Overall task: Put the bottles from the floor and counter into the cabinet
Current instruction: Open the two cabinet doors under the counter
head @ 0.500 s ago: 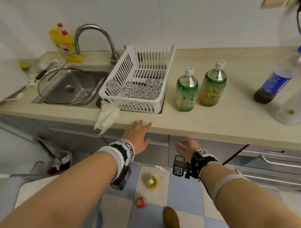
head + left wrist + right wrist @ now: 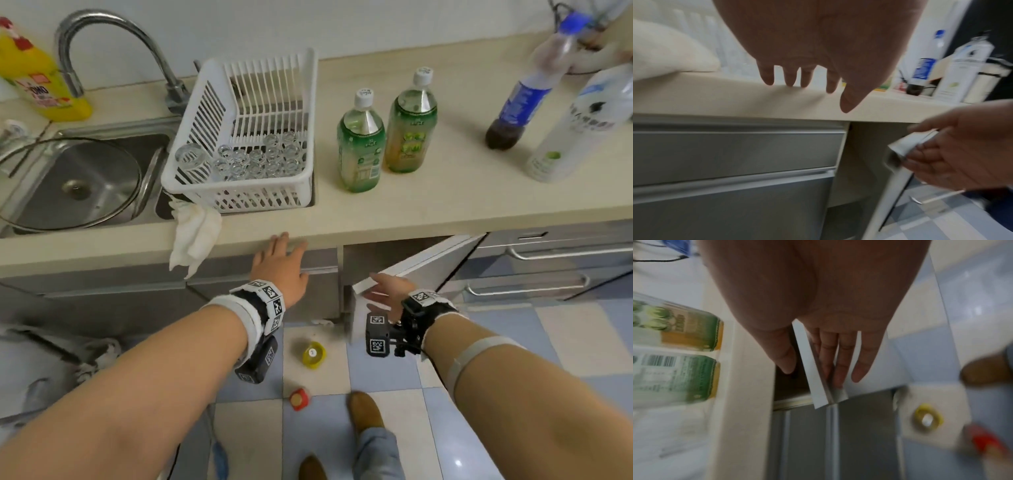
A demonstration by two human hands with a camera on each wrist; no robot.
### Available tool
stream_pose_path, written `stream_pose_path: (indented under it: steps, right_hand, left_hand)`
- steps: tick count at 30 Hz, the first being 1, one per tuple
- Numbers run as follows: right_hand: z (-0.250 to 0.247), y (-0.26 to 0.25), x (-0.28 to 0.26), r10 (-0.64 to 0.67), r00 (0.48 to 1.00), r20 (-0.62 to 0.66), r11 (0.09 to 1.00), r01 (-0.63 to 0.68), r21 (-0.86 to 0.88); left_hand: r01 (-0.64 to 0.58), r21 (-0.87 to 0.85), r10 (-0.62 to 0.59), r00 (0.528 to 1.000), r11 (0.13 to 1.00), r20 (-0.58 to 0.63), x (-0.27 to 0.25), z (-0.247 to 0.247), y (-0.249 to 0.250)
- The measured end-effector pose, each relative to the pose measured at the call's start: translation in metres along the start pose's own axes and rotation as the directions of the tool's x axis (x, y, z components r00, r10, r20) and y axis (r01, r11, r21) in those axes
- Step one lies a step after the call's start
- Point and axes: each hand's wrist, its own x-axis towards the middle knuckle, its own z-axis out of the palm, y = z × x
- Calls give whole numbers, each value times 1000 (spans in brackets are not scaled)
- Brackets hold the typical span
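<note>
Two green tea bottles (image 2: 361, 144) (image 2: 412, 130) stand on the beige counter (image 2: 445, 205), with a blue-labelled cola bottle (image 2: 524, 99) and a clear bottle (image 2: 579, 130) farther right. On the floor below stand a yellow-capped bottle (image 2: 313, 354) and a red-capped one (image 2: 299, 399). My right hand (image 2: 387, 291) grips the top corner of the white cabinet door (image 2: 421, 263), which stands partly open; the thumb is inside and the fingers (image 2: 840, 363) are outside. My left hand (image 2: 281, 263) lies flat with straight fingers (image 2: 766, 76) against the counter's front edge and holds nothing.
A white basket (image 2: 239, 202) of glasses sits over the sink (image 2: 85, 178), a white cloth (image 2: 195, 236) hanging from the counter edge. A yellow detergent bottle (image 2: 37, 78) stands by the faucet. Grey drawers (image 2: 548, 267) lie right of the door. My shoe (image 2: 366, 411) is near the floor bottles.
The cabinet door, closed before, has swung out toward me with my right hand on its corner. My left hand stays at the counter edge. The view has moved closer.
</note>
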Motion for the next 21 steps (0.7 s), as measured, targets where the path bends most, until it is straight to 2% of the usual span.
stream_pose_path:
  steps: [3,5,7,11,15,17,21]
  right_hand:
    - [-45,33,-30,-75,982,-171,940,12,-342]
    - [-80,48,-53,-164,951,-261,806,-23,-592]
    - [-117,60,-72,-278,902,-329,648,-77,-758]
    - [-185,75,-87,-409,812,-417,448,-220,-866]
    - [-236,81,-90,-480,759,-440,345,-298,-890]
    - [-259,80,-90,-495,760,-421,303,-304,-903]
    - [-294,73,-86,-515,794,-324,201,-255,-946]
  left_hand:
    - [-111,-5,111,994,994,17,-12,-4,28]
    - [-183,-34,184,982,982,36,-17,-4,51]
    - [-245,-59,249,967,968,59,-23,1,77]
    - [-325,-66,330,940,943,88,-35,21,123]
    - [-363,-52,367,923,930,118,-43,49,155]
    - [-360,-49,363,920,932,147,-47,61,169]
    - [-319,-49,322,928,947,188,-53,81,198]
